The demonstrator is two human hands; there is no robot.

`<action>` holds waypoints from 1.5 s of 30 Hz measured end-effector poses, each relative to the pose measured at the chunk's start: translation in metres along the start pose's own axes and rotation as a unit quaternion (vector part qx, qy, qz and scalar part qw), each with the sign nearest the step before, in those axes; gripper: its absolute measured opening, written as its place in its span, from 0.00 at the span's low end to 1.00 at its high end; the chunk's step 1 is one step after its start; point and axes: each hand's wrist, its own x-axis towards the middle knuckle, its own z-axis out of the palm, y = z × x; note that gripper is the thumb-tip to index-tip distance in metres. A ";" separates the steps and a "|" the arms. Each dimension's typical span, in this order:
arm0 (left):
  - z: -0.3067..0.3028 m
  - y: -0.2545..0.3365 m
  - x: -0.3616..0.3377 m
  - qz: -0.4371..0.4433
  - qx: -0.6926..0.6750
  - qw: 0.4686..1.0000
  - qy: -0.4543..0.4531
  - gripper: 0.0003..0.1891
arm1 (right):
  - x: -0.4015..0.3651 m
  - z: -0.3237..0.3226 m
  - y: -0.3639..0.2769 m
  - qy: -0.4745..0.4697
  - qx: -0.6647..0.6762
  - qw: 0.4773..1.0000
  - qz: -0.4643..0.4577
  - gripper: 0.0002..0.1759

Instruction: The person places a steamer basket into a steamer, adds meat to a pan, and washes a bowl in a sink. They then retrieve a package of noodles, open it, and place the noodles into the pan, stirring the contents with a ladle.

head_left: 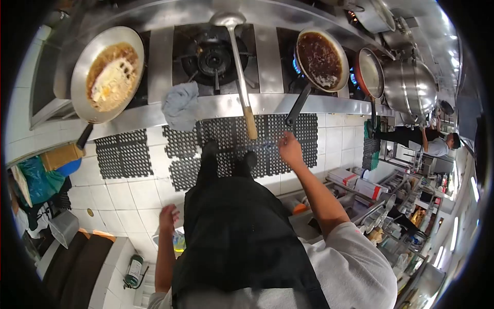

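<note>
While the right hand (pixel 290 149) hovers empty, the handle (pixel 298 106) of the brown-sauce pan (pixel 320 59) lies just beyond.

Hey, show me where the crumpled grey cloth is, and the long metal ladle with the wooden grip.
Crumpled grey cloth (pixel 181 106), head view: middle of its folds.
Long metal ladle (pixel 250 122), head view: on its wooden grip.

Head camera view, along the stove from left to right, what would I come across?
Pan of creamy food in brown liquid → gray-blue cloth → long ladle → pan of dark brown liquid → red-sided pan → big steel pot.
</note>
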 end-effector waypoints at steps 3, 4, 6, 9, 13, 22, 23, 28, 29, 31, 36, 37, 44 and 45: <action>0.031 0.040 -0.008 0.042 0.039 0.998 -0.005 0.19 | 0.057 0.031 0.035 -0.004 0.017 0.994 0.110 0.30; 0.039 0.049 -0.010 0.051 0.044 0.998 -0.010 0.19 | 0.079 0.041 0.042 -0.040 0.032 0.983 0.178 0.33; 0.049 0.058 -0.016 0.056 0.063 0.996 -0.021 0.20 | 0.097 0.068 0.047 0.046 0.126 0.988 0.075 0.31; 0.039 0.037 -0.007 0.019 0.063 0.998 -0.016 0.19 | 0.127 0.099 0.064 0.090 0.236 0.967 -0.038 0.26; 0.007 -0.011 -0.008 -0.051 0.048 0.997 0.022 0.18 | 0.134 0.105 0.072 0.126 0.200 0.969 0.072 0.16; -0.041 -0.056 -0.008 -0.130 0.049 0.988 0.065 0.18 | 0.132 0.098 0.068 0.098 0.223 0.963 0.119 0.13; -0.037 -0.052 -0.005 -0.115 0.049 0.990 0.071 0.18 | 0.124 0.086 0.042 0.091 0.256 0.952 0.144 0.13; -0.001 0.005 -0.006 -0.046 0.056 0.997 0.032 0.17 | 0.124 0.081 0.033 0.085 0.295 0.936 0.170 0.13; 0.004 0.013 -0.007 -0.032 0.054 0.998 0.025 0.17 | 0.124 0.079 0.032 0.083 0.299 0.935 0.172 0.13; 0.010 0.023 -0.003 -0.015 0.060 0.998 0.012 0.18 | 0.124 0.078 0.032 0.081 0.300 0.935 0.170 0.14; 0.008 0.028 0.001 -0.021 0.073 0.997 0.010 0.18 | 0.118 0.075 0.023 0.098 0.290 0.942 0.139 0.13; 0.005 0.027 0.003 -0.024 0.077 0.997 0.010 0.18 | 0.120 0.079 0.032 0.109 0.245 0.958 0.102 0.13; -0.024 0.037 0.020 -0.049 0.202 0.978 0.023 0.18 | 0.136 0.105 0.075 0.139 0.152 0.976 0.063 0.11; -0.026 0.042 0.023 -0.046 0.211 0.976 0.030 0.18 | 0.138 0.106 0.073 0.140 0.173 0.973 0.065 0.11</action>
